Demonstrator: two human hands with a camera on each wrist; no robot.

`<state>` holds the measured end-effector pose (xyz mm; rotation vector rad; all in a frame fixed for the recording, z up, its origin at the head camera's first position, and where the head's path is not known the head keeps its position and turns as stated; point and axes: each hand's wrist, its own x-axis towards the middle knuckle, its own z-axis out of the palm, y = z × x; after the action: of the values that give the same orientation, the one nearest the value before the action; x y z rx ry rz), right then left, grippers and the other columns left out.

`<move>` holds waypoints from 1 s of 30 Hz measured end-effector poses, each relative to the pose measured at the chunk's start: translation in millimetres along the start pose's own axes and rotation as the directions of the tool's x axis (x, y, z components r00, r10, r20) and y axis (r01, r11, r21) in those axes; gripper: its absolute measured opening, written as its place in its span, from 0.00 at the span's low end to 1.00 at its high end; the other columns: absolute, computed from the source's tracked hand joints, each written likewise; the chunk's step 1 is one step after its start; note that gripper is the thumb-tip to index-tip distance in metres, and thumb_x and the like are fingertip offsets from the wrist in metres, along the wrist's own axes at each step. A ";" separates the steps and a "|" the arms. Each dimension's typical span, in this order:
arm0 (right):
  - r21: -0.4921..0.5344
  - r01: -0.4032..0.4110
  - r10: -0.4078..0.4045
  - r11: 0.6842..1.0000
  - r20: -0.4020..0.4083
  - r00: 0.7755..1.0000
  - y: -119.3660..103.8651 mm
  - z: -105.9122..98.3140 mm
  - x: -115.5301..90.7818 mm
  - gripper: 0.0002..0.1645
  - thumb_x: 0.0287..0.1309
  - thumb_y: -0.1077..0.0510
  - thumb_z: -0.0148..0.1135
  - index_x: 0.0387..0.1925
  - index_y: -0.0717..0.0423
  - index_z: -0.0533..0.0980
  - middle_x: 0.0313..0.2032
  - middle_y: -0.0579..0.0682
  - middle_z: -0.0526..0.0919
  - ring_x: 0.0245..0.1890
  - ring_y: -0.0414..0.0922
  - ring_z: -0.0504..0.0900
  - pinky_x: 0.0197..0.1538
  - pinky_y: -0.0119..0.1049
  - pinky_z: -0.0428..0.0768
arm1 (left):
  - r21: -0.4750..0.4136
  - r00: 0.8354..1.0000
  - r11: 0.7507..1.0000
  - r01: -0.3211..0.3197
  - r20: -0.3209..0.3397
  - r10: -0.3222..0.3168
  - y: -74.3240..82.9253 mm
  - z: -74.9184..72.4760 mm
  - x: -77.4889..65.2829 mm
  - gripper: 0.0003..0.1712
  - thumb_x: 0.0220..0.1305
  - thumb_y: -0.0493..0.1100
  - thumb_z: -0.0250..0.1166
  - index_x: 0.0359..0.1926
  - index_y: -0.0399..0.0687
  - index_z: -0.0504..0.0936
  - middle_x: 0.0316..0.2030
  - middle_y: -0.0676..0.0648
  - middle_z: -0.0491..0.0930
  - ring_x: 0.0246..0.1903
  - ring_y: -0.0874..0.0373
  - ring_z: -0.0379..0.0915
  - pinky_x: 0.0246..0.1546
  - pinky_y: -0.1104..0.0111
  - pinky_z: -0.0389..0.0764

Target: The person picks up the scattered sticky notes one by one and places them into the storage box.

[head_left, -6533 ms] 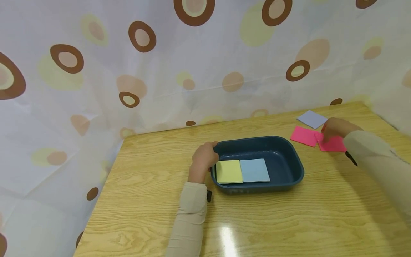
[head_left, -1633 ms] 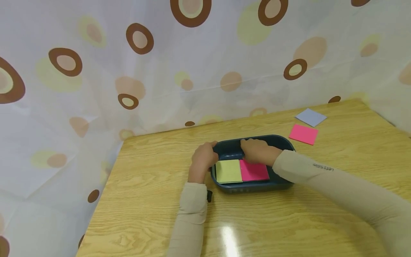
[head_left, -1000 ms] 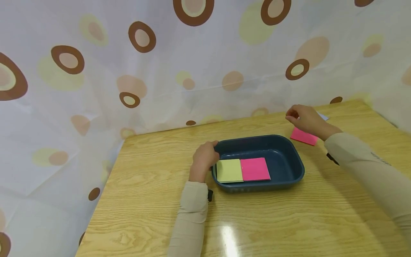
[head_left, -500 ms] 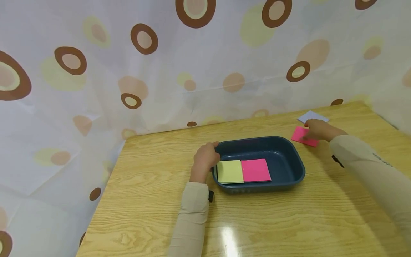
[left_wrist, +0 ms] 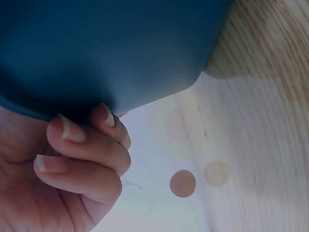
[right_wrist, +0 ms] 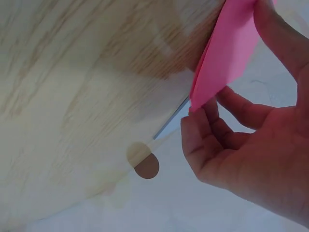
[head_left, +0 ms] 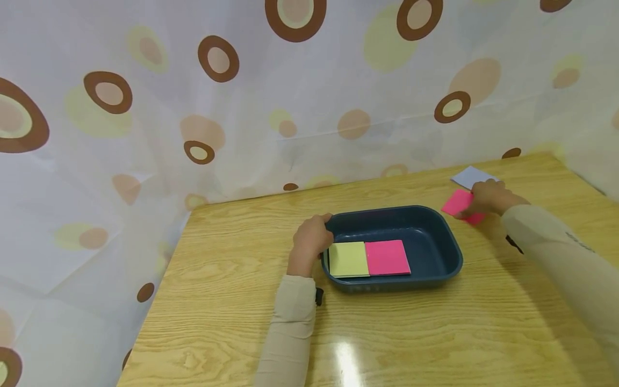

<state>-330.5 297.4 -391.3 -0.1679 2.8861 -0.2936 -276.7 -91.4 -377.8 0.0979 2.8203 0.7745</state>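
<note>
My left hand [head_left: 311,236] grips the left rim of a dark blue plastic tray [head_left: 432,277]; in the left wrist view its curled fingers [left_wrist: 82,150] lie against the tray wall. Inside the tray a yellow sticky note pad [head_left: 348,259] and a pink sticky note pad [head_left: 388,257] lie side by side. To the right of the tray my right hand [head_left: 490,198] holds another pink sticky note pad [head_left: 456,202] between thumb and fingers. The right wrist view shows this pink pad [right_wrist: 229,53] pinched at its edges and tilted over the wood.
A pale lilac-blue pad [head_left: 471,176] lies just behind the right hand on the wooden table [head_left: 232,269]. A white curtain with brown and yellow ovals [head_left: 251,107] hangs along the table's back edge. The tray's right part [head_left: 427,252] shows bare floor.
Earlier the right hand set a pink pad into the tray over the light blue one. It then went back right and took hold of the other pink pad. The left hand stayed on the rim.
</note>
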 end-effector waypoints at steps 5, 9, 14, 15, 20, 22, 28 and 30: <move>0.070 -0.041 0.042 0.997 -0.016 0.999 -1.9 0.4 -6.6 0.48 0.41 0.38 0.74 0.40 0.79 0.66 0.42 0.79 0.65 0.45 0.74 0.63 0.41 0.63 0.70 | 0.006 1.000 1.000 0.004 -0.002 -0.004 0.0 -0.6 -0.2 0.33 0.64 0.34 0.54 0.70 0.54 0.66 0.55 0.41 0.78 0.08 0.57 0.65 0.09 0.71 0.69; 0.120 -0.001 0.005 0.993 -0.033 0.999 0.5 3.1 -5.2 0.42 0.43 0.43 0.74 0.38 0.76 0.64 0.35 0.69 0.70 0.38 0.64 0.70 0.37 0.55 0.72 | 0.002 1.000 1.000 0.007 -0.005 -0.007 0.2 -0.2 -1.4 0.33 0.63 0.33 0.55 0.70 0.54 0.67 0.56 0.41 0.77 0.09 0.57 0.66 0.09 0.71 0.70; 0.149 0.059 -0.044 0.987 -0.102 0.994 5.2 3.7 -2.8 0.28 0.51 0.57 0.68 0.38 0.79 0.66 0.33 0.68 0.74 0.34 0.60 0.73 0.38 0.52 0.74 | 0.001 1.000 1.000 0.002 -0.010 -0.002 0.0 1.0 -2.7 0.33 0.63 0.33 0.54 0.69 0.55 0.67 0.55 0.41 0.78 0.08 0.57 0.65 0.09 0.71 0.69; 0.153 0.068 -0.050 0.986 -0.122 0.991 6.0 2.8 -2.5 0.26 0.52 0.60 0.64 0.39 0.81 0.67 0.34 0.70 0.75 0.34 0.61 0.73 0.38 0.52 0.74 | 0.003 1.000 1.000 0.000 -0.013 0.000 0.0 1.1 -2.7 0.33 0.63 0.33 0.54 0.69 0.55 0.67 0.55 0.42 0.78 0.08 0.57 0.65 0.09 0.71 0.69; 0.177 0.098 -0.068 0.979 -0.170 0.983 6.7 -4.7 -3.4 0.18 0.54 0.69 0.51 0.41 0.84 0.70 0.36 0.75 0.76 0.33 0.61 0.76 0.34 0.51 0.77 | 0.007 1.000 1.000 0.003 -0.015 -0.003 0.9 1.4 -1.9 0.33 0.63 0.33 0.55 0.69 0.54 0.67 0.56 0.42 0.77 0.08 0.57 0.65 0.09 0.71 0.69; 0.186 0.104 -0.070 0.977 -0.181 0.981 4.5 -9.2 -5.9 0.18 0.54 0.69 0.49 0.42 0.84 0.71 0.36 0.75 0.76 0.32 0.61 0.77 0.33 0.50 0.78 | 0.004 1.000 1.000 0.006 -0.010 -0.006 1.3 1.2 -2.5 0.33 0.63 0.33 0.55 0.69 0.54 0.67 0.57 0.42 0.77 0.08 0.58 0.65 0.10 0.71 0.69; 0.246 0.137 -0.071 0.960 -0.259 0.963 -9.5 -25.9 -16.9 0.16 0.57 0.69 0.51 0.41 0.83 0.72 0.36 0.73 0.76 0.33 0.61 0.76 0.33 0.49 0.77 | -0.001 1.000 1.000 -0.004 -0.013 0.004 1.3 0.8 -4.2 0.33 0.63 0.33 0.55 0.69 0.54 0.67 0.54 0.41 0.78 0.08 0.58 0.64 0.09 0.71 0.69; 0.276 0.151 -0.067 0.949 -0.290 0.955 -16.1 -31.7 -20.6 0.16 0.58 0.69 0.52 0.42 0.82 0.73 0.36 0.73 0.77 0.33 0.61 0.77 0.31 0.46 0.77 | -0.002 1.000 1.000 -0.009 -0.014 0.009 1.0 0.8 -4.6 0.33 0.63 0.33 0.55 0.69 0.53 0.67 0.53 0.40 0.79 0.07 0.58 0.64 0.09 0.72 0.68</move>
<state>-316.9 290.3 -353.1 -0.2531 3.0621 -0.8269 -272.1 -90.7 -377.1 0.1057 2.8340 0.7831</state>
